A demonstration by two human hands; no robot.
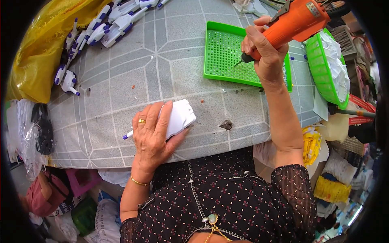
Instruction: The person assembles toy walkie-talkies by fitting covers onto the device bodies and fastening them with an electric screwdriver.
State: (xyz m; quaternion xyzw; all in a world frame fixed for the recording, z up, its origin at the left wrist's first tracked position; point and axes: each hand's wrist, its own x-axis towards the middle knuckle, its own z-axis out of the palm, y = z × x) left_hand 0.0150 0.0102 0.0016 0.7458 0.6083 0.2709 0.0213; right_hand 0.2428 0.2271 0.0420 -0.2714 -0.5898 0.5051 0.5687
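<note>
My left hand (pixel 152 131) is closed over a white plastic casing (pixel 181 117) lying on the table near its front edge. A white stem with a purple tip (pixel 128 135) sticks out past the fingers on the left. An orange electric screwdriver (pixel 289 26) is gripped in my right hand (pixel 265 54), raised over a green perforated tray (pixel 227 52). The driver's thin bit (pixel 238 64) points down at the tray, tilted to the left; whether it touches anything there I cannot tell. Small shiny screws lie along the tray's right side, partly behind my wrist.
Several white-and-purple plastic assemblies (pixel 117 30) lie at the far left beside a yellow sack (pixel 38 52). A green basket of white parts (pixel 330 69) stands at the right. Yellow pieces (pixel 312 146) sit below the table's right edge. A dark scrap (pixel 226 124) lies near the front.
</note>
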